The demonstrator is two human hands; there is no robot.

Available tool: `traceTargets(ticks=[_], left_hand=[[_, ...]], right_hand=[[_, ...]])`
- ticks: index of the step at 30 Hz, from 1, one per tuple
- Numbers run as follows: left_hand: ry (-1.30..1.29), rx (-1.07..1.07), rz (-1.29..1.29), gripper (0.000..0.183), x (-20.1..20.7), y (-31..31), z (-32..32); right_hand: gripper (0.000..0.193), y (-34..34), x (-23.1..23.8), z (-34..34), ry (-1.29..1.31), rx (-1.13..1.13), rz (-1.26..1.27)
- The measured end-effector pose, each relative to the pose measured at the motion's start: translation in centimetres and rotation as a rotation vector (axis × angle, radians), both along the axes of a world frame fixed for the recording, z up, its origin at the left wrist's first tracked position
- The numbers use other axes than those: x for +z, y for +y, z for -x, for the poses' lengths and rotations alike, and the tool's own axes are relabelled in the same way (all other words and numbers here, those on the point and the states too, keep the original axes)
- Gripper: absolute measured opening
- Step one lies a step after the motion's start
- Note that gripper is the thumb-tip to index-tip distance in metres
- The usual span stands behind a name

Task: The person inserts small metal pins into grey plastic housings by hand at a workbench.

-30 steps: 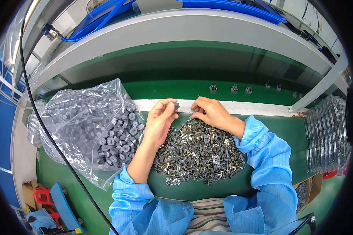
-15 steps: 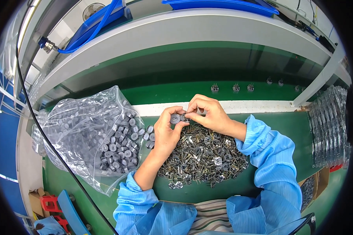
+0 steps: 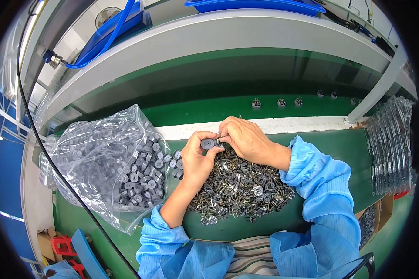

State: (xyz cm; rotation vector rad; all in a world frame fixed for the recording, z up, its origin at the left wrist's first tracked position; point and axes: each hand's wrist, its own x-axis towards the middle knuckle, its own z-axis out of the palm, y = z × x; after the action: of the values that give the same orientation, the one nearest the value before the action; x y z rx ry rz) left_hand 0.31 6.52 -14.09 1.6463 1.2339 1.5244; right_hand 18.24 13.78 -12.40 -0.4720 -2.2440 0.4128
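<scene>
Grey piece (image 3: 207,144) pinched in the left hand (image 3: 196,160), dark part (image 3: 221,143) gripped by the right hand (image 3: 246,139), mid-frame; a slack pinch could drop either onto the heap (image 3: 242,186) lower down.

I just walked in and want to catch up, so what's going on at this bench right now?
A person in blue sleeves is working bare-handed at a green table. The left hand holds a round grey piece, and the right hand pinches a small dark part right beside it; whether the two are joined is hard to tell. Below the hands lies a heap of small pronged parts. On the left, a clear plastic bag holds more grey pieces.
</scene>
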Motion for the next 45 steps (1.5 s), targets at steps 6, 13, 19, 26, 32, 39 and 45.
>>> traceTargets(ticks=[6, 13, 19, 26, 32, 39, 45], left_hand=[[0.005, -0.006, 0.128, 0.041, -0.2, 0.2, 0.3], [-0.073, -0.001, 0.168, 0.035, -0.3, 0.1, 0.0], [0.397, 0.160, -0.195, 0.033, 2.0, -0.7, -0.8], [0.544, 0.267, -0.251, 0.031, 1.4, -0.1, 0.2], [-0.827, -0.222, 0.523, 0.026, 0.5, 1.2, 2.9], [-0.928, -0.193, 0.535, 0.037, 2.1, 1.0, 2.3], [-0.929, -0.193, 0.433, 0.043, 1.3, 1.3, 3.3]], right_hand=[[0.020, -0.3, -0.7, 0.0, -0.063, -0.047, 0.000], [0.018, -0.4, -0.4, -0.1, -0.075, -0.068, 0.194], [0.023, -0.9, -0.1, 0.0, -0.058, -0.063, 0.132], [0.014, 2.9, 0.7, -1.0, 0.013, 0.079, 0.510], [0.007, 9.3, -4.1, -4.7, -0.176, -0.386, -0.141], [0.011, 7.0, -1.3, -3.4, -0.305, 0.019, 0.221], [0.027, 2.3, -2.0, 1.5, -0.285, 0.211, 0.350]])
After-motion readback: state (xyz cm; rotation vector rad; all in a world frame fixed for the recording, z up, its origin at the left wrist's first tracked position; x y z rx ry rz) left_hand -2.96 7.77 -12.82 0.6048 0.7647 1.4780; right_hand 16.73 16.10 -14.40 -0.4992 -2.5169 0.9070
